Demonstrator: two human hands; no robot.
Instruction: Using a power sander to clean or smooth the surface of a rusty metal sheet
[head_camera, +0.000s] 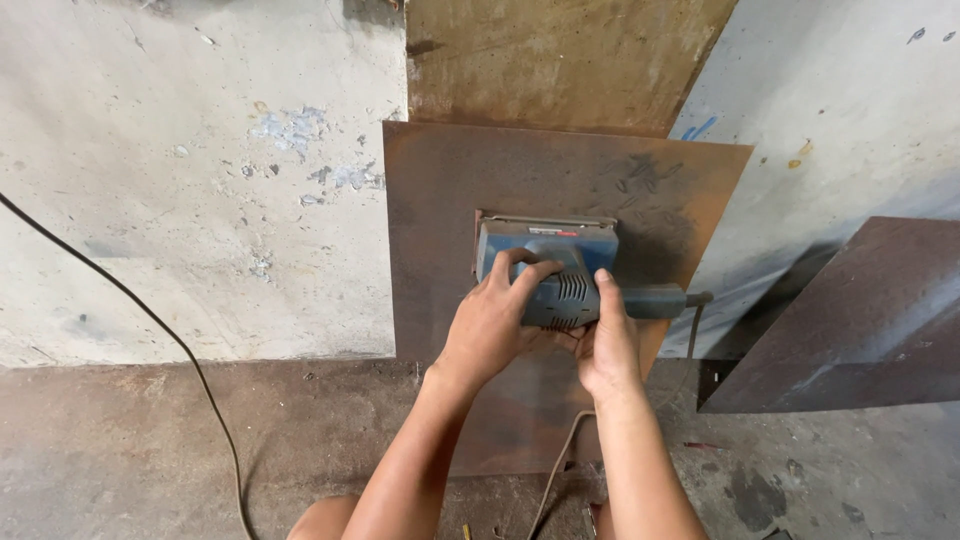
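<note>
A blue electric sander (553, 262) rests flat on a rusty brown metal sheet (440, 190) lying on the floor. My left hand (493, 320) grips the sander's body from the left, fingers curled over its top. My right hand (607, 345) holds the sander's rear handle, thumb up along its side. A cord runs from the handle's right end (692, 330) down past my right forearm.
A second rusty sheet (560, 60) lies beyond the first. A dark metal plate (860, 320) sits at the right. A black cable (150, 320) crosses the pale concrete slab (180, 200) at the left. Darker floor (150, 450) is nearest me.
</note>
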